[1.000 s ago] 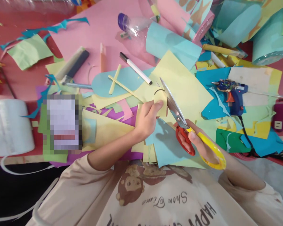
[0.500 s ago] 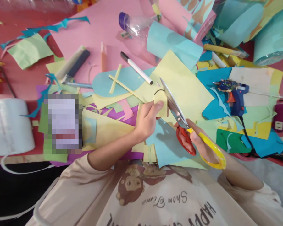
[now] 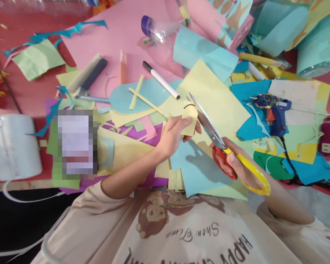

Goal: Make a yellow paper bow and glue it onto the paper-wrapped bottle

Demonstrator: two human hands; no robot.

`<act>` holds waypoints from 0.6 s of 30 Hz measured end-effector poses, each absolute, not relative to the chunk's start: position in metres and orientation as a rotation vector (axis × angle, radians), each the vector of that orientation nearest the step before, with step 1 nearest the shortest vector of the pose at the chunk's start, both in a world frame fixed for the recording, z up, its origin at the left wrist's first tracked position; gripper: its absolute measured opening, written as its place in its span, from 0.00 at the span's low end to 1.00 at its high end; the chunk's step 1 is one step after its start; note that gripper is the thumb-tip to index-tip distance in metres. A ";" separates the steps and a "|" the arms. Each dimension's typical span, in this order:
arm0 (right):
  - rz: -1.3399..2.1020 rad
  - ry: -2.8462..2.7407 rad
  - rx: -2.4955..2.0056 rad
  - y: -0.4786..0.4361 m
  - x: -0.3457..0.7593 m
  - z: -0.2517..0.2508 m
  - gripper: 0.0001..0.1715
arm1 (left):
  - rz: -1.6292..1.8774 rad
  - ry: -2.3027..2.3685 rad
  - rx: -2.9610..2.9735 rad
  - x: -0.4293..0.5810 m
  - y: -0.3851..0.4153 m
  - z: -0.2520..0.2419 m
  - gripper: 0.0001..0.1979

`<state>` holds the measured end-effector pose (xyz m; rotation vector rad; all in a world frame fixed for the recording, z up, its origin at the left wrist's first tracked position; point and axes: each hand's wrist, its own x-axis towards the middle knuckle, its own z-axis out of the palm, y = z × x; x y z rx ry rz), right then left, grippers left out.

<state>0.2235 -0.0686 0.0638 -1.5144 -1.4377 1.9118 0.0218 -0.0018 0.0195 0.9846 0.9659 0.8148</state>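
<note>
Head view: the left hand point(image 3: 171, 136) pinched the paper point(image 3: 191, 127) at its two o'clock; the right hand point(image 3: 238, 163) gripped the scissors point(image 3: 215, 139), blades point(image 3: 205, 118) at the paper's three o'clock. That side seemed partly trimmed; the inked arc point(image 3: 189, 105) near twelve o'clock looked uncut.

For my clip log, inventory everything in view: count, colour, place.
Scissors: one, red and yellow handles, centre right
Small paper: one, pale yellow, centre
Marker: one, black and white, upper centre
Crossed strips: two, pale yellow, left of marker
Purple-capped bottle: one, clear, top centre
Glue gun: one, blue, right
Rounded case: one, white, far left
Pixelated rectangle: one, mixed, left
Paper sheets and scraps: uncounted, many colours, throughout
Other clutter: uncounted, mixed, scattered
Table: one, red, underneath
Shirt: one, cream, bottom
Left hand: one, bare, on small paper
Right hand: one, bare, on scissors
</note>
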 end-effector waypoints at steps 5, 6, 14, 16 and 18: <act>1.913 -1.432 -1.502 -0.066 0.228 0.066 0.33 | 0.761 0.906 0.958 0.018 0.002 0.022 0.19; 1.914 -1.437 -1.500 -0.065 0.230 0.066 0.33 | 0.745 0.889 0.954 0.017 0.003 0.023 0.19; 1.877 -1.433 -1.551 -0.068 0.237 0.060 0.34 | 0.663 0.838 0.895 0.012 0.010 0.026 0.14; 1.869 -1.445 -1.541 -0.069 0.238 0.060 0.33 | 0.679 0.868 0.911 0.012 0.011 0.027 0.14; 1.883 -1.475 -1.518 -0.069 0.239 0.062 0.31 | 0.691 0.900 0.947 0.013 0.010 0.028 0.14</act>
